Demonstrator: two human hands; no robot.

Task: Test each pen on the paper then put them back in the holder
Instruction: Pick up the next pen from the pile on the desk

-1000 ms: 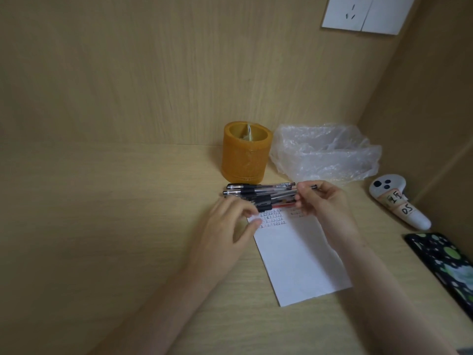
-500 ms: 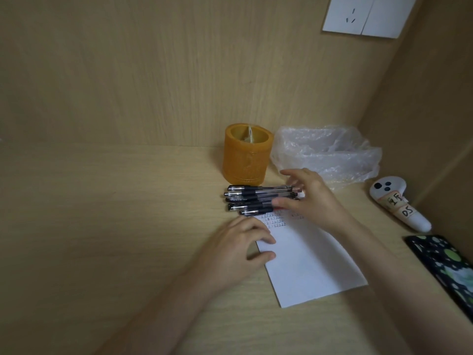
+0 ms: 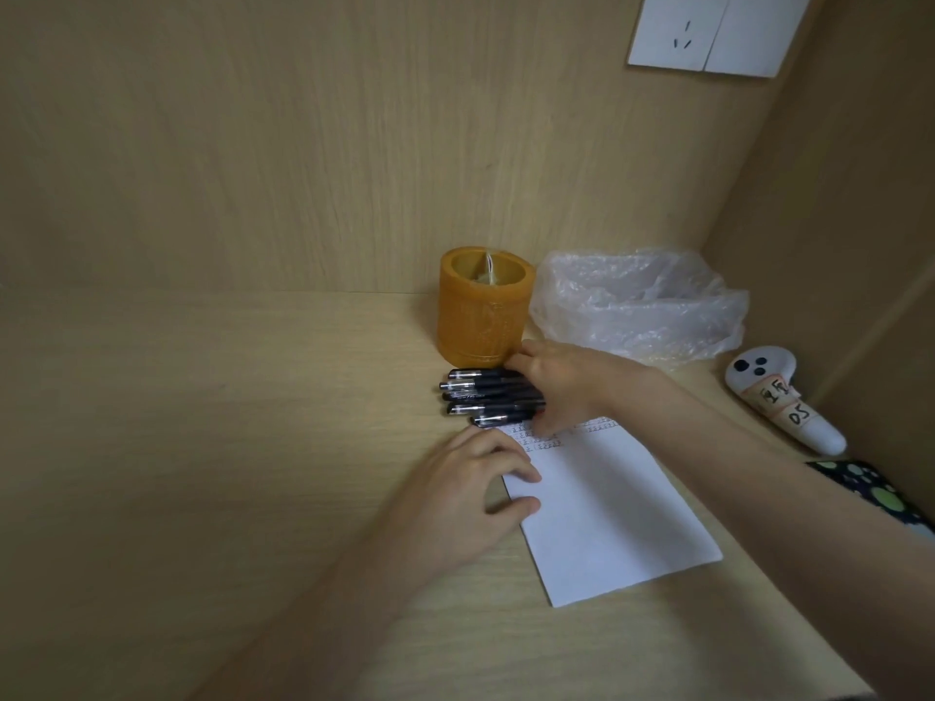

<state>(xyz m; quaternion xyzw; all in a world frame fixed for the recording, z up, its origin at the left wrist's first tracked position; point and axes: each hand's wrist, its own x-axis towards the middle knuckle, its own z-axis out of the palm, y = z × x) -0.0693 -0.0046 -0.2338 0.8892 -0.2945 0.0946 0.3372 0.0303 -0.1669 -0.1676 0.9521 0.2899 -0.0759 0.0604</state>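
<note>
- Showing two bare forearms, reaching in from the lower edge of the head view.
- Wearing no sleeves, at least up to where the frame is cutting the arms off.
- Wearing no watch, ring or glove on the left hand (image 3: pixel 470 490).
- Showing nothing worn on the right hand (image 3: pixel 566 384) or its wrist either.
- Showing short fingernails, though blurring is hiding finer detail.

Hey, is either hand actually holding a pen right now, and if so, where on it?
Neither clearly. The right hand lies over the tip ends of the pens; any grip is hidden. The left hand presses the paper's edge.
</note>
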